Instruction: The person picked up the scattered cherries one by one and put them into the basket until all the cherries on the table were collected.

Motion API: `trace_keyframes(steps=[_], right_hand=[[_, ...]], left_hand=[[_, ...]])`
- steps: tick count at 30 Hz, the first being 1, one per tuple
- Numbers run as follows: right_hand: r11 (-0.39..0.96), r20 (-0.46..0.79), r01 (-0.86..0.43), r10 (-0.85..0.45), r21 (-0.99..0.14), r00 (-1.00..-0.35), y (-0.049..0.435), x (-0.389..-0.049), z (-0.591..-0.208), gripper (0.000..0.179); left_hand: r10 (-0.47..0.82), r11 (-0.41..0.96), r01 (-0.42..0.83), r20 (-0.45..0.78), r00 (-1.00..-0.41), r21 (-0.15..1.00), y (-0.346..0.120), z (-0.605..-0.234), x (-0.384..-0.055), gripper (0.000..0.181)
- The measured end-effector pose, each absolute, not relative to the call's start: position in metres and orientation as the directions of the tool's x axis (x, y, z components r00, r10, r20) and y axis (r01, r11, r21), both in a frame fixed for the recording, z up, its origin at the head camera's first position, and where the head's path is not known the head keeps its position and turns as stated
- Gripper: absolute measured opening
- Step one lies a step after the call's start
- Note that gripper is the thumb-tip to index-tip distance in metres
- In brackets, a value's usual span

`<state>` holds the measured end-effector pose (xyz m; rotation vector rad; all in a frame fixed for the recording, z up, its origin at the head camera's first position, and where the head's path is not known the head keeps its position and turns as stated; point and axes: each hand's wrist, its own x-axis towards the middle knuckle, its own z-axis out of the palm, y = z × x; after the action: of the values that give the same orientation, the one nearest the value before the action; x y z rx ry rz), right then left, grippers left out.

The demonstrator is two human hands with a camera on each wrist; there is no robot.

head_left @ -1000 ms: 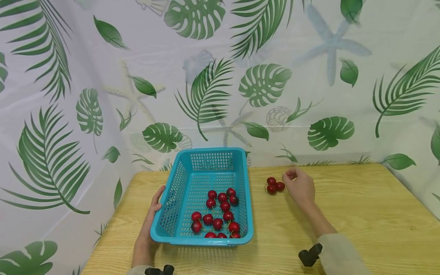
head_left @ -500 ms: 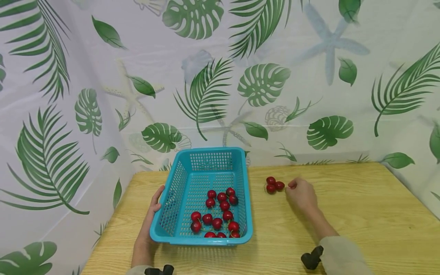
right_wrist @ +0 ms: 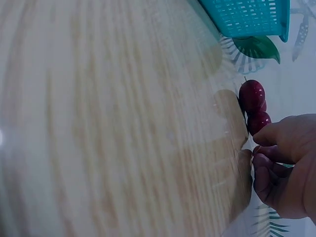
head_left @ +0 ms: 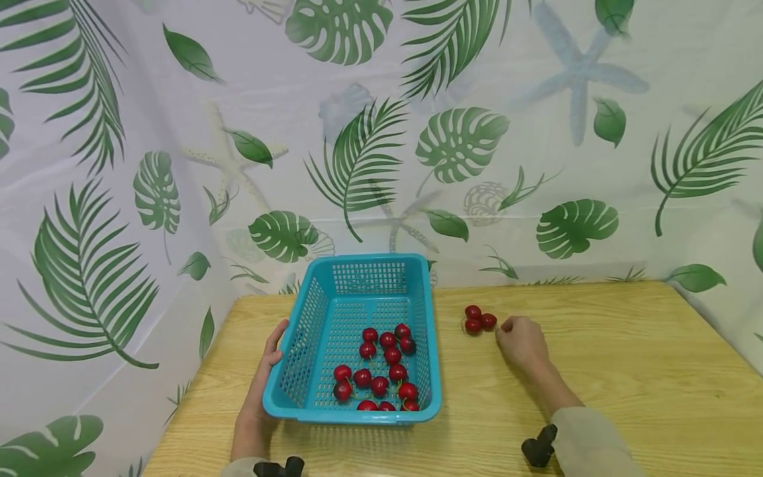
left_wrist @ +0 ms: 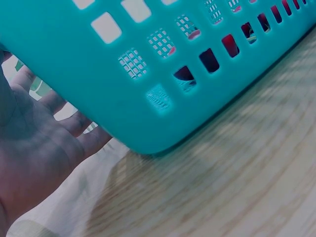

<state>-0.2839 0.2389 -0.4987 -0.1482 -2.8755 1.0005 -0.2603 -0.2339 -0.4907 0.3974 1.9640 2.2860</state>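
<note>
A blue plastic basket with perforated walls holds several dark red cherries, mostly toward its near right part. My left hand rests against the basket's outer left wall. In the left wrist view its fingers look fairly straight, and their tips pass out of sight behind the wall. Right of the basket, a small group of 3 cherries lies on the table. Just right of them, my right hand pinches a thin cherry stem between thumb and fingertips, low over the wood; the stem is barely visible in the right wrist view.
The light wooden table extends to the right of my right hand. A white leaf-printed sheet covers the wall behind and at the left. Black wrist-camera mounts sit at both cuffs.
My right hand has come down and slightly nearer to me, staying just right of the loose cherries. The left hand and basket stay where they were.
</note>
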Motion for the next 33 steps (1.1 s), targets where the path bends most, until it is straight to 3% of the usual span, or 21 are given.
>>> trace_keyframes(steps=[16,23,33], right_hand=[[0.749,0.160,0.020,0.167,-0.662,-0.973,0.240,-0.284,-0.496,0.025],[0.753,0.211,-0.032,0.142,-0.658,-0.967,0.236,-0.284,-0.487,0.025],[0.722,0.289,-0.107,0.133,-0.684,-0.948,0.215,-0.285,-0.458,0.023]], left_hand=[[0.309,-0.239,0.208,0.278,-0.910,0.948,-0.238,-0.494,-0.266,0.063],[0.279,-0.197,0.151,0.203,-0.939,0.969,-0.236,-0.492,-0.262,0.060],[0.290,-0.222,0.173,0.234,-0.928,0.960,-0.237,-0.495,-0.263,0.061]])
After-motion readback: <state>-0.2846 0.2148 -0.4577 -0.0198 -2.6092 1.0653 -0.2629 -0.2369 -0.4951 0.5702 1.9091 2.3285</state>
